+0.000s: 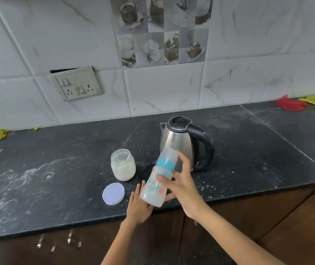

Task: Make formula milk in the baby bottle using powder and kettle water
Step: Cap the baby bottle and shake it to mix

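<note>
Right hand grips tilted baby bottle; left hand flat, fingers spread.

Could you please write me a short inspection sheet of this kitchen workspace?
Surface: dark countertop, dusted with white powder.
Job's things: capped baby bottle held tilted; powder jar open, its lid lying beside it; kettle closed.
Clutter: red cloth, yellow cloths.
Hands: right hand grips the bottle; left hand open under its base.
Cables: nothing seen.
Surroundings: tiled wall, switchboard.
</note>
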`<state>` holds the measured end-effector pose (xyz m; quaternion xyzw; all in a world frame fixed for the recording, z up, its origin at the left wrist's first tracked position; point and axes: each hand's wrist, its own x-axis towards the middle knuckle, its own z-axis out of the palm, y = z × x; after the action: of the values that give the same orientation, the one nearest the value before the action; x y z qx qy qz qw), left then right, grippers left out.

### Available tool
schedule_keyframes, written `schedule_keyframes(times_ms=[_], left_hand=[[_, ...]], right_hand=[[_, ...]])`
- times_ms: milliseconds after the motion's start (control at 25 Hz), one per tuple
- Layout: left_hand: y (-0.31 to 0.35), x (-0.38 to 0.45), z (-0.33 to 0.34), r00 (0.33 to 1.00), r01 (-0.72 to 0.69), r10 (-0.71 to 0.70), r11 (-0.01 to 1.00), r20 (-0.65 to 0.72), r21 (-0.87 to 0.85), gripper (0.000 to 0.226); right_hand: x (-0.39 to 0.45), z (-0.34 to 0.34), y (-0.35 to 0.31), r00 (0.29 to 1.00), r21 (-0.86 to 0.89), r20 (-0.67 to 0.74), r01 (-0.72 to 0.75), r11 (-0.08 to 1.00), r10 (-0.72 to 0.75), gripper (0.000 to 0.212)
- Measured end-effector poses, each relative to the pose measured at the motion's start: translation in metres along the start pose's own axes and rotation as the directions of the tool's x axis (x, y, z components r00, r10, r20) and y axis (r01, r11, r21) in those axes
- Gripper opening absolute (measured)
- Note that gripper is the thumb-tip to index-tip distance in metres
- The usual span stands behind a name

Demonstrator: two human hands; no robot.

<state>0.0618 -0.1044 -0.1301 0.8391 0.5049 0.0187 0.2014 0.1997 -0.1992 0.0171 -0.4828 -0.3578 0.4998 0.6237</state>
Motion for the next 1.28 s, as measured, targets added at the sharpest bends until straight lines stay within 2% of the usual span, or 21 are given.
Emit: schedule_keyframes(times_ms=[120,160,240,280,400,440,520,560,600,680,720,840,920,1000,1080,1120,1160,1240,1280], left_hand=[[0.002,-0.001,-0.002,1.000,-0.017,0.017,1.000,0.017,0.012,0.057],[0.002,-0.001,-0.002,1.000,-0.020,0.020,1.000,0.019,-0.021,0.059],[0.006,-0.006,-0.005,1.000,0.023,-0.025,0.989,-0.014,-0.147,0.065],[0.007,-0.006,-0.006,0.999,0.032,-0.036,0.987,-0.022,-0.156,0.065],[0.001,-0.001,-0.001,1.000,-0.012,0.012,1.000,-0.002,-0.022,0.058],[0.001,-0.001,-0.001,1.000,-0.014,0.014,0.999,0.014,-0.037,0.057],[0.002,-0.001,0.000,1.000,-0.018,0.020,0.992,0.013,-0.121,0.058],[0.000,0.000,0.001,1.000,-0.019,0.019,0.988,0.003,-0.153,0.058],[0.000,0.000,0.001,1.000,-0.025,0.025,0.993,0.000,-0.115,0.058],[-0.001,0.000,0.001,1.000,-0.021,0.021,1.000,-0.002,0.000,0.057],[-0.001,0.001,0.002,1.000,-0.020,0.020,1.000,0.003,0.008,0.057],[0.002,-0.002,0.000,1.000,0.007,-0.008,0.998,-0.014,-0.060,0.060],[0.000,0.000,0.000,1.000,-0.007,0.007,1.000,0.003,-0.014,0.059],[0.000,0.000,0.001,1.000,-0.015,0.015,1.000,0.021,-0.003,0.057],[0.002,-0.002,-0.001,1.000,-0.013,0.014,0.998,0.006,-0.065,0.059],[0.001,-0.001,0.000,1.000,-0.014,0.014,0.997,-0.006,-0.074,0.059],[-0.001,0.001,0.001,1.000,-0.019,0.019,0.998,0.002,-0.052,0.059],[-0.001,0.001,0.000,1.000,-0.003,0.002,1.000,0.029,0.027,0.058],[-0.001,0.000,0.001,0.999,-0.009,0.008,1.000,0.040,0.018,0.058]], right_hand=[[0.010,-0.006,-0.006,0.971,0.145,-0.232,0.087,0.986,-0.052,0.081],[0.008,-0.005,-0.006,0.975,0.116,-0.219,0.066,0.991,-0.040,0.079],[0.001,0.001,0.000,0.998,-0.006,-0.058,0.000,1.000,0.000,0.077],[-0.001,0.001,0.001,1.000,-0.023,-0.027,0.010,1.000,-0.011,0.075],[0.011,-0.005,-0.006,0.970,0.131,-0.235,0.099,0.986,-0.066,0.071],[0.011,-0.004,-0.007,0.973,0.146,-0.229,0.074,0.986,-0.039,0.070],[0.006,0.003,-0.004,0.997,0.036,-0.068,-0.019,0.999,0.022,0.071],[0.005,0.004,-0.003,0.999,-0.002,-0.024,-0.021,1.000,0.021,0.072],[0.010,0.003,-0.004,0.998,0.010,-0.060,0.014,1.000,-0.013,0.071],[0.020,-0.003,-0.013,0.973,0.131,-0.223,0.094,0.987,-0.063,0.070],[0.021,-0.003,-0.016,0.973,0.141,-0.227,0.083,0.987,-0.049,0.070],[0.013,0.003,-0.012,0.999,-0.045,-0.032,0.018,0.999,-0.020,0.071],[0.016,-0.001,-0.011,0.986,0.065,-0.139,0.098,0.993,-0.088,0.073],[0.017,-0.002,-0.013,0.980,0.145,-0.186,0.092,0.985,-0.064,0.076],[0.012,0.002,-0.012,1.000,-0.031,-0.017,0.002,1.000,-0.003,0.074],[0.012,0.002,-0.012,0.999,-0.094,0.039,0.006,0.996,-0.002,0.072],[0.016,0.000,-0.013,0.999,-0.083,0.011,0.035,0.996,-0.034,0.071],[0.022,-0.005,-0.019,0.984,0.077,-0.160,0.092,0.993,-0.079,0.069],[0.021,-0.004,-0.021,0.984,0.109,-0.167,0.079,0.991,-0.060,0.069]])
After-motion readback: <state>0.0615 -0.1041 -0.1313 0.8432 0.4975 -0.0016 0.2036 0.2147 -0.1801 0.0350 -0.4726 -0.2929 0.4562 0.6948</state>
